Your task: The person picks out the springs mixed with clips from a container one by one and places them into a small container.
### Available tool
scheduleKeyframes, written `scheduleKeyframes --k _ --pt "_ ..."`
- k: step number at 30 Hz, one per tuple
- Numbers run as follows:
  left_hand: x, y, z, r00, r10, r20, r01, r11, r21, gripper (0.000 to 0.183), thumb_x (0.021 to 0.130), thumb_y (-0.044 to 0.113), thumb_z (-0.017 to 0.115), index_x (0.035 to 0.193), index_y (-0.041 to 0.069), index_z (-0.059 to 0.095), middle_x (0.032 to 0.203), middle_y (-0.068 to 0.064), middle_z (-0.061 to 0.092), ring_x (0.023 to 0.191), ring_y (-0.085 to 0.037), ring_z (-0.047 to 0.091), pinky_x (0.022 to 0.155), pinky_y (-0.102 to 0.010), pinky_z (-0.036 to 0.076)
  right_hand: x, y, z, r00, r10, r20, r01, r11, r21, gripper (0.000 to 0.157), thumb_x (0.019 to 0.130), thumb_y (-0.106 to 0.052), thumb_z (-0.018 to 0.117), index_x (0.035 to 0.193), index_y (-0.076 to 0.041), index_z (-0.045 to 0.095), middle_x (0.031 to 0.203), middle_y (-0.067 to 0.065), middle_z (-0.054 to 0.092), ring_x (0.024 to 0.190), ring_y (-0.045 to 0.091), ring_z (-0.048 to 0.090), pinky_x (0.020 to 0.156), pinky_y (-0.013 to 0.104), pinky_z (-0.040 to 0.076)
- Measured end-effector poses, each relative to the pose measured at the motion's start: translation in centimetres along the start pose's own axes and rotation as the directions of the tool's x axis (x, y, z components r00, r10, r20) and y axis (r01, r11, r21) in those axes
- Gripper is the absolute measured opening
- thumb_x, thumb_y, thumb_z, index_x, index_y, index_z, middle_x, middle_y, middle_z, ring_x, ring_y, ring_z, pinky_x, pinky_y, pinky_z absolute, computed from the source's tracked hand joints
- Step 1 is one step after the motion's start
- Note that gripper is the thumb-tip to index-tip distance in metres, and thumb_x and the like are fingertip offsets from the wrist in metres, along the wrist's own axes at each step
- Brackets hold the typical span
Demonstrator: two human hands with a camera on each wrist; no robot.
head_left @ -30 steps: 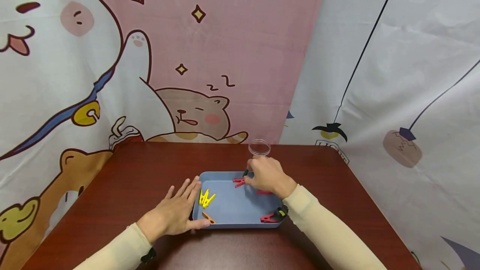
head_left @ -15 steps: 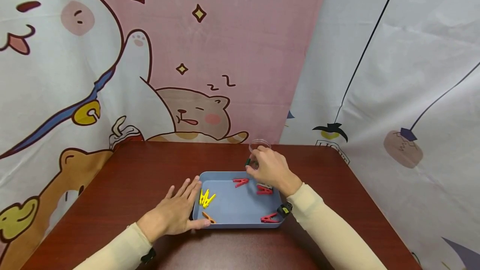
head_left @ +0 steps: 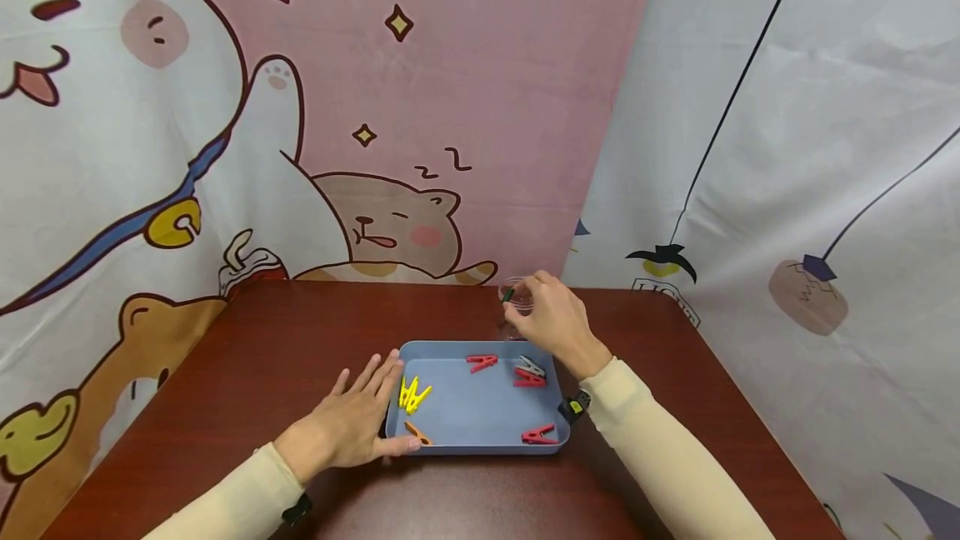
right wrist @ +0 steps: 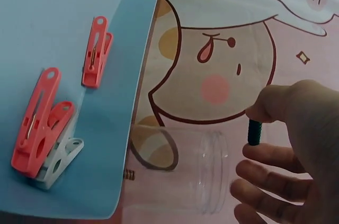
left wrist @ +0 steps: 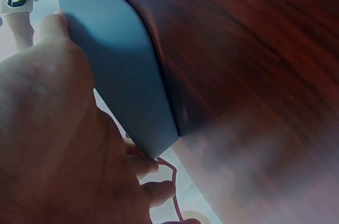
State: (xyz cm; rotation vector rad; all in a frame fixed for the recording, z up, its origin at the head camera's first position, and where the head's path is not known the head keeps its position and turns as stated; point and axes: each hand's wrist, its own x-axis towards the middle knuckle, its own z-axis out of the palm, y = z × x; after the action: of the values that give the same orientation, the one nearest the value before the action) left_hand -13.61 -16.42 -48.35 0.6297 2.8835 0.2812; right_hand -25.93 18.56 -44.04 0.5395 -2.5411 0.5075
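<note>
My right hand (head_left: pixel 551 315) pinches a small dark green ribbed rod (right wrist: pixel 255 132) between thumb and index finger, the other fingers spread. It is at the mouth of a clear round jar (right wrist: pixel 212 173), standing behind the blue-grey tray (head_left: pixel 480 450). My left hand (head_left: pixel 345 419) rests flat against the tray's left side, thumb over the front corner. Inside the tray lie yellow clothespins (head_left: pixel 412 396) and an orange clothespin (head_left: pixel 417 433) at left. Red clothespins (head_left: pixel 482 362) and a pale grey clothespin (head_left: pixel 531 366) lie towards the back and right.
The tray sits on a dark red-brown wooden table (head_left: pixel 300 340). Behind it hangs a cartoon-printed cloth (head_left: pixel 487 107). A small brown ribbed piece (right wrist: pixel 129 173) shows low in the jar, by the tray's wall.
My right hand has lifted the green rod from the tray's back edge up and away to the jar's mouth, uncovering the red and pale grey clothespins. The left hand stays put.
</note>
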Motion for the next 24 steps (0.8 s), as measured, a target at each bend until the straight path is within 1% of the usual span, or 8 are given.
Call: scheduleKeyframes --k 4,8,10,15,17,24 --pt "0.0 0.0 -0.1 1.000 0.001 0.002 -0.001 1.000 -0.003 0.132 0.099 0.091 0.066 0.187 0.003 0.020 0.199 -0.015 0.009 0.183 -0.045 0.021 0.140 -0.082 0.023 0.2 0.9 0.1 0.999 0.039 -0.023 -0.038 0.999 0.036 0.031 0.099 -0.031 0.090 0.116 -0.005 0.086 0.121 0.015 0.080 0.100 0.031 0.075 0.078 0.050 0.071" --pt "0.0 0.0 -0.1 1.000 0.002 0.004 -0.002 1.000 -0.003 0.132 0.099 0.091 0.066 0.187 0.003 0.020 0.199 -0.015 0.009 0.183 -0.046 0.021 0.140 -0.082 0.024 0.3 1.8 0.3 0.997 0.079 -0.003 -0.078 0.994 0.081 0.033 0.102 -0.031 0.088 0.120 -0.003 0.085 0.127 0.018 0.080 0.106 0.034 0.075 0.083 0.051 0.071" --pt "0.0 0.0 0.0 1.000 0.003 0.004 -0.003 1.000 -0.002 0.133 0.099 0.092 0.066 0.187 0.003 0.020 0.199 -0.015 0.009 0.183 -0.045 0.021 0.139 -0.082 0.024 0.3 2.2 0.4 0.995 0.096 0.010 -0.097 0.990 0.107 0.034 0.103 -0.030 0.088 0.122 -0.002 0.084 0.125 0.018 0.080 0.102 0.032 0.075 0.081 0.050 0.069" --pt "0.1 -0.1 0.0 1.000 0.005 0.006 -0.005 1.000 0.000 0.133 0.099 0.092 0.065 0.187 0.004 0.020 0.199 -0.014 0.008 0.183 -0.045 0.020 0.140 -0.082 0.024 0.2 2.7 0.6 0.993 0.115 0.023 -0.117 0.982 0.150 0.037 0.102 -0.026 0.088 0.125 0.002 0.082 0.120 0.021 0.081 0.087 0.027 0.072 0.075 0.045 0.066" --pt "0.1 -0.1 0.0 1.000 0.005 0.007 -0.005 1.000 -0.001 0.132 0.099 0.091 0.066 0.187 0.004 0.020 0.199 -0.014 0.007 0.183 -0.045 0.020 0.140 -0.082 0.023 0.2 2.9 0.7 0.994 0.112 0.022 -0.114 0.981 0.159 0.037 0.102 -0.024 0.089 0.125 0.003 0.082 0.120 0.022 0.081 0.085 0.026 0.071 0.075 0.044 0.065" --pt "0.1 0.0 0.0 1.000 -0.001 0.009 0.001 1.000 -0.004 0.132 0.099 0.091 0.067 0.187 0.004 0.019 0.199 -0.014 0.008 0.183 -0.045 0.020 0.140 -0.082 0.023 0.3 3.1 1.0 0.995 0.097 0.015 -0.098 0.979 0.178 0.037 0.101 -0.023 0.090 0.124 0.004 0.082 0.117 0.022 0.081 0.086 0.028 0.071 0.076 0.041 0.063"
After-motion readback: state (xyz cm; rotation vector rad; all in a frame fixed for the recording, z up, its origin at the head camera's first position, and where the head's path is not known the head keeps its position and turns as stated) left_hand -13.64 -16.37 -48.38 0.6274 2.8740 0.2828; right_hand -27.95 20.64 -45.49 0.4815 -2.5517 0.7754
